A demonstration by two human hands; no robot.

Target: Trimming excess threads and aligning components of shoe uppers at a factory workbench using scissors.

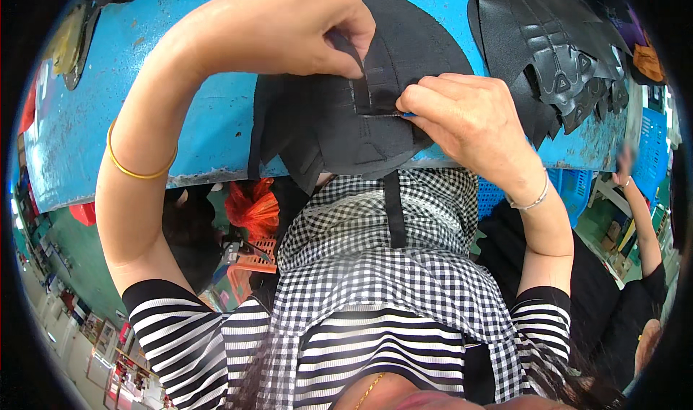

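Note:
In front of me, a stack of flat black fabric-like pieces (pixel 426 45) with stitched lines lies over the near edge of a blue worktable (pixel 209 125). My left hand (pixel 310 31) arches over the stack, thumb and fingers pinching the upper end of a narrow black strip (pixel 362 89). The strip runs down to a seam on the top piece. Close by on the right, my right hand (pixel 465 114) is closed at the strip's lower end. A bit of something blue shows at its fingertips; the rest is hidden by the fingers.
More black stitched pieces (pixel 556 56) are piled at the table's right. Blue plastic crates (pixel 574 193) stand below and beyond that side, where another person's arm (pixel 642 215) shows. An orange basket (pixel 242 276) and a red bag (pixel 253 206) sit under the table's left.

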